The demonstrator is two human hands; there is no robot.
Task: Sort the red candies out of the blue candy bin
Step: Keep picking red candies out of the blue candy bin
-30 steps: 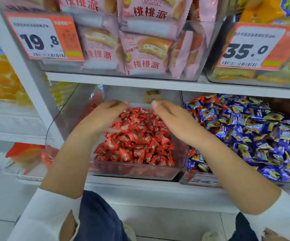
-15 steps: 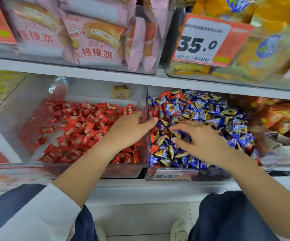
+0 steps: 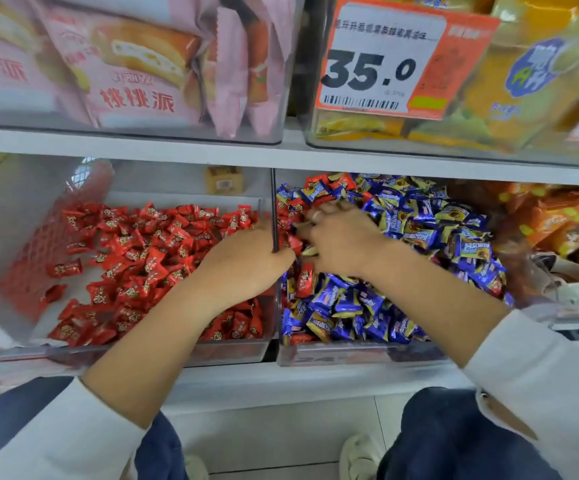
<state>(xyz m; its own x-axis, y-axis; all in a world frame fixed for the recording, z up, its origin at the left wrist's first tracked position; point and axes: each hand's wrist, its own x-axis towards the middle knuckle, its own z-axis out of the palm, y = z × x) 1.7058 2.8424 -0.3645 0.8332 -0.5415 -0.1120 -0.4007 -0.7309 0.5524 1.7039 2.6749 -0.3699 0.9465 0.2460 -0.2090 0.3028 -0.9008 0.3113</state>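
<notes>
Both hands digging at the divider, red strays in the blue bin not cleared yet.

Going left to right: red candy bin (image 3: 191, 355) holds only red wrappers, pile spread loose. My left hand (image 3: 246, 261) sits at the bin divider (image 3: 275, 216), fingers reaching over into the blue side; fingertips hidden, so I cannot tell if it grips anything. My right hand (image 3: 340, 237) is in the blue candy bin (image 3: 350, 353), fingers curled down into the heap, probably pinching a wrapper, but it's blurred and I can't confirm. Red candies (image 3: 304, 280) lie mixed among blue candies (image 3: 419, 223) along the left edge and back corner of that bin. Risks: scooping blue ones along with red, because they overlap tightly; heaped blue pile spilling over the front lip if raked hard; buried reds missed.
</notes>
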